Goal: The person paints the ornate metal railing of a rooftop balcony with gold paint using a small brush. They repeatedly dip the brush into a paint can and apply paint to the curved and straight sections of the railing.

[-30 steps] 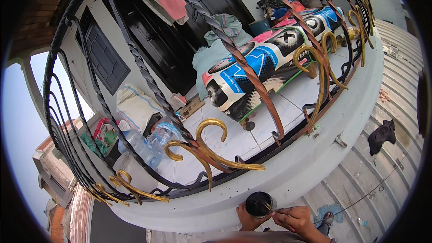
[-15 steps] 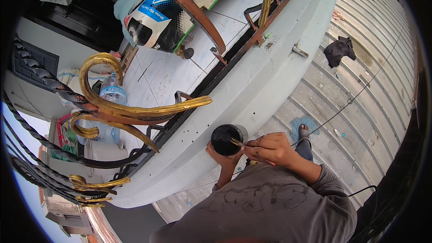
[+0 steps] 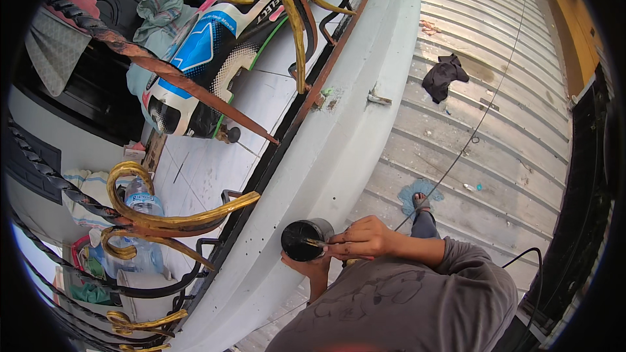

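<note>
My left hand (image 3: pixel 305 265) is wrapped round the lower side of a cup-shaped paint can (image 3: pixel 323 227) with black paint in it. Pinched in the fingers of my right hand (image 3: pixel 362 238) is a thin paintbrush (image 3: pixel 315 242), its far end inside the can, where the bristles cannot be made out. Dark smudges mark my right fingers. Just left of the can runs a curved, pale ledge (image 3: pixel 287 189). Beyond that stands a metal railing with gold scrolls (image 3: pixel 176 220), black twisted bars (image 3: pixel 65 189) and a reddish-brown bar (image 3: pixel 202 93).
Behind the railing are a tiled floor (image 3: pixel 195 173), a large plastic bottle (image 3: pixel 142 205) and a blue, white and black printed panel (image 3: pixel 195 58). To the right, a ridged metal roof (image 3: pixel 482 163) carries a dark cloth (image 3: pixel 445 78), a thin cable (image 3: pixel 489 112) and my foot (image 3: pixel 422 201) on a blue rag (image 3: pixel 409 194).
My view has swung, so the railing and roof sit farther left and more of the upper railing shows. Both hands keep their hold on the can and brush, and the brush stays inside the can.
</note>
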{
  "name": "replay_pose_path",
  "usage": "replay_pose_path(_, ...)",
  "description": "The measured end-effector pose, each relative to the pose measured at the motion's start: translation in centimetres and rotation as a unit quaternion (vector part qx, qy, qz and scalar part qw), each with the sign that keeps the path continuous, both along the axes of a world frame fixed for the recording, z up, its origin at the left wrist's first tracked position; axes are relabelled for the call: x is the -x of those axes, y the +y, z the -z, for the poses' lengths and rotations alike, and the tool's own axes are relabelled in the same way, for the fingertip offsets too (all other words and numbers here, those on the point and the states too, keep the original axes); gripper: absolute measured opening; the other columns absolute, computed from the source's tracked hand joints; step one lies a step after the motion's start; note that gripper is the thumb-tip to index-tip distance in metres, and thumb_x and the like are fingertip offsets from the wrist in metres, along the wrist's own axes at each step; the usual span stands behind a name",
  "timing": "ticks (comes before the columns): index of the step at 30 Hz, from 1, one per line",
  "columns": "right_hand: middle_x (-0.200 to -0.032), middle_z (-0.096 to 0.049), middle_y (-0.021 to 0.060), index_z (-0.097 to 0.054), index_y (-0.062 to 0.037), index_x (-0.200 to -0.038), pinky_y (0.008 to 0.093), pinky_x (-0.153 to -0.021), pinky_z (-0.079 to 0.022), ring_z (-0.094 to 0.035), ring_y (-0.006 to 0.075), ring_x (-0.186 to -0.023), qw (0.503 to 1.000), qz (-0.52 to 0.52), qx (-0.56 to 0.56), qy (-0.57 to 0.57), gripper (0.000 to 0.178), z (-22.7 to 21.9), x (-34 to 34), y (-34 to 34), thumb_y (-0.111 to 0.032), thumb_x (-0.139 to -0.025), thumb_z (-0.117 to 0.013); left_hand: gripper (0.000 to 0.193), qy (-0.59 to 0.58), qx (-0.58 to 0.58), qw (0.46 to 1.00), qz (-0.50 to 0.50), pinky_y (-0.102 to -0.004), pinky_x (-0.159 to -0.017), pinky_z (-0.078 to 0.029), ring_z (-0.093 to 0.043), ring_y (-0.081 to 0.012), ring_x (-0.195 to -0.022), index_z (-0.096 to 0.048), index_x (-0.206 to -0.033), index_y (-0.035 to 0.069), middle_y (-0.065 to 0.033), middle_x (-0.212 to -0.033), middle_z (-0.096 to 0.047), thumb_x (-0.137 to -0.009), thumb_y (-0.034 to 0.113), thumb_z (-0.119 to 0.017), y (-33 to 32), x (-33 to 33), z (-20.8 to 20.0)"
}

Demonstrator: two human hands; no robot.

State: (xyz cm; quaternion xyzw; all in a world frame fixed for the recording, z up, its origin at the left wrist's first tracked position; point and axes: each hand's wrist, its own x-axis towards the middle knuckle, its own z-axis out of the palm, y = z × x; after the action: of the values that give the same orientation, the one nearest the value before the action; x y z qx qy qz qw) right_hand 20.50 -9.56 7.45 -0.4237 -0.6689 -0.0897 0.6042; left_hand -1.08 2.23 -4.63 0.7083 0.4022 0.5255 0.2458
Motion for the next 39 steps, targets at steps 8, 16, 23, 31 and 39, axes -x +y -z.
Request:
replay_pose_path(8,-0.1,-0.074,0.0041,-0.074,-0.0073,-0.115,0.0298,-0.057,-0.057,-0.071,0.018,-0.074,0.999,-0.032,-0.036,0.008,0.026,0.0,-0.6,-0.3,-0.015,-0.09,-0.074,0.117,-0.016,0.087,0.996,0.02,-0.0448,-0.098,-0.04,-0.055,-0.035,-0.111,-0.049,-0.132,-0.004,-0.0162,-0.117,-0.056,-0.057,0.079,-0.084,-0.8,-1.8,-1.8)
replay_pose_path(16,-0.098,-0.075,0.0031,-0.075,-0.0083,-0.109,0.0284,-0.054,-0.055,-0.07,0.0162,-0.07,0.996,-0.015,-0.07,0.045,0.019,0.2,-0.1,0.5,-0.013,-0.09,-0.075,0.12,0.01,0.038,0.999,0.021,-0.0458,-0.098,-0.04,-0.054,-0.0363,-0.111,-0.049,-0.133,-0.005,-0.018,-0.118,-0.056,-0.056,0.08,-0.083,0.0,-1.5,-1.2)
replay_pose_path(23,-0.097,-0.076,0.0035,-0.079,-0.0089,-0.108,0.0273,-0.057,-0.058,-0.072,0.0151,-0.071,0.998,-0.026,-0.058,0.031,0.02,0.5,-0.3,0.3,-0.014,-0.088,-0.08,0.122,0.018,0.029,0.999,0.02,-0.0467,-0.098,-0.04,-0.054,-0.0374,-0.112,-0.049,-0.134,-0.005,-0.0195,-0.119,-0.056,-0.056,0.081,-0.083,0.1,-1.6,-1.4)
replay_pose_path(31,-0.101,-0.076,0.0044,-0.076,-0.0087,-0.108,0.0287,-0.055,-0.056,-0.072,0.0174,-0.071,0.999,-0.011,0.006,0.03,0.02,0.5,0.1,-0.2,-0.012,-0.088,-0.076,0.128,0.032,0.023,0.999,0.026,-0.0511,-0.1,-0.038,-0.052,-0.0418,-0.113,-0.048,-0.137,-0.004,-0.0227,-0.123,-0.055,-0.053,0.087,-0.08,0.4,-0.8,-0.1)
replay_pose_path(39,-0.095,-0.075,0.0032,-0.075,-0.0109,-0.109,0.029,-0.051,-0.052,-0.068,0.0157,-0.065,1.0,0.006,-0.017,0.016,0.026,0.5,0.7,0.1,-0.012,-0.084,-0.082,0.111,0.091,-0.024,0.995,-0.039,-0.0538,-0.097,-0.036,-0.048,-0.0429,-0.111,-0.06,-0.123,0.0,-0.0209,-0.116,-0.053,-0.057,0.089,-0.075,-0.2,-0.9,-0.7)
